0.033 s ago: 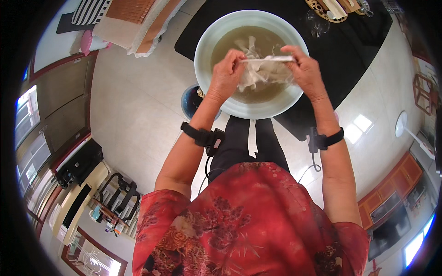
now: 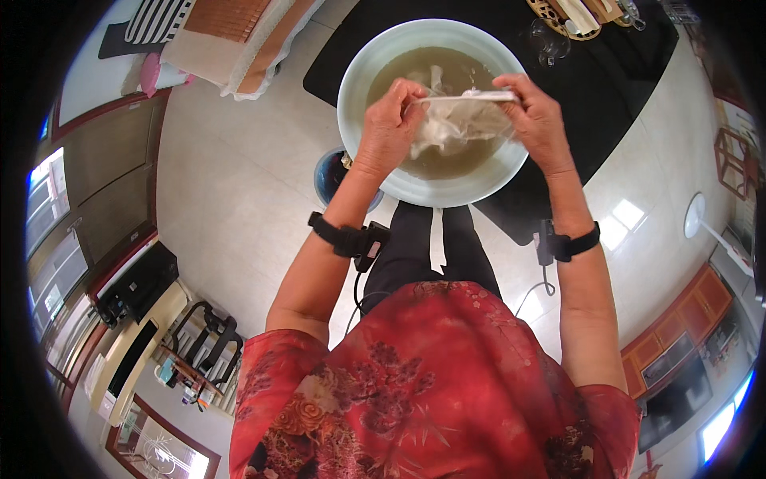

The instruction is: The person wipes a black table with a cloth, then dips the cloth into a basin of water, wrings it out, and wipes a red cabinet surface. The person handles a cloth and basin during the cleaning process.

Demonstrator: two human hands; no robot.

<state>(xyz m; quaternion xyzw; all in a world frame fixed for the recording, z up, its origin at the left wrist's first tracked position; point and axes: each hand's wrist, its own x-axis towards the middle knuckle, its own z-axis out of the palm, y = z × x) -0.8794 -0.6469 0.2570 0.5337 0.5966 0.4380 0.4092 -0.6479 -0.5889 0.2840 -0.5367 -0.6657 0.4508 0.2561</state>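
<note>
We've got our left hand (image 2: 389, 121) and right hand (image 2: 540, 124) both pinched closed on some pale filmy stuff (image 2: 467, 120), just over murky water (image 2: 444, 168) in a big whitish basin (image 2: 352, 104).

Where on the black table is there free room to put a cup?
Wide bare patch: on the black table, below the glass vessel, between the right hand and the table's right edge. Narrower: the strip upper left of the basin. Crowded: the upper right, with the tan tray, and over the basin, where the left hand holds pale material.
</note>
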